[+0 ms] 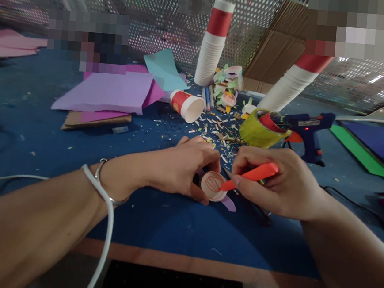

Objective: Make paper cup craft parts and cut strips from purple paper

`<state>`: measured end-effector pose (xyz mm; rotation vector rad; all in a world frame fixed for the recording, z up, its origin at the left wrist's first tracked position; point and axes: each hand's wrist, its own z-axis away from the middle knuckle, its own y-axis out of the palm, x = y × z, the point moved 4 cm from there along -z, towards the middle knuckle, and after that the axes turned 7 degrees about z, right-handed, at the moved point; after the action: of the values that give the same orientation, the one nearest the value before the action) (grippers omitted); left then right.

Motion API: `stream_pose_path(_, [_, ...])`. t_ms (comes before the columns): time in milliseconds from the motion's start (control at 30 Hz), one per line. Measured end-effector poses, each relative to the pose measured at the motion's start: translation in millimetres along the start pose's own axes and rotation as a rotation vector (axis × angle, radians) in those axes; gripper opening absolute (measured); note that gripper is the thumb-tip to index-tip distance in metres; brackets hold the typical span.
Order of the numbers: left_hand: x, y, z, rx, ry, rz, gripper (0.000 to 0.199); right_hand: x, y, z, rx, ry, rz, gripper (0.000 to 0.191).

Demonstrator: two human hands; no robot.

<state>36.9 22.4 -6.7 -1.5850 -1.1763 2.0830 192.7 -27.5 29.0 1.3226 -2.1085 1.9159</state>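
Note:
My left hand [190, 168] is closed around the side of a small white paper cup bottom [211, 190], steadying it low over the blue table. Orange lines are drawn on its round face, and a purple paper strip [230, 204] sticks out below it. Between the fingers and thumb of my right hand [275, 181] is an orange marker [254, 176], its tip at the cup bottom's face. Dark-handled scissors [261, 215] lie partly hidden beneath my right hand.
A blue glue gun [313, 127] rests in a yellow holder [262, 132]. Behind stand stacked paper cups [210, 56], finished paper cup pieces [229, 82] and a tipped cup [193, 108]. Purple paper sheets [106, 90] lie left; paper scraps [213, 128] litter the middle. A white cable [107, 230] crosses my left wrist.

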Motion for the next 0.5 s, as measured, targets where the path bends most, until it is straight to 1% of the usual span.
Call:
stream_pose_path(100, [0.1,-0.2,0.1,-0.012,0.003,0.007,0.051,0.9,-2.4,-0.5,-0.052,-0.018,0.012,0.016])
stream_pose_path(200, [-0.8,-0.5,0.3,-0.015,0.013,0.002,0.050,1.8,-3.7,-1.9,-0.099,-0.042,0.053,0.015])
stream_pose_path(500, [-0.5,-0.4,0.5,-0.004,0.005,0.008,0.048,-0.2,-1.2,-2.2,-0.101,-0.065,0.092,0.017])
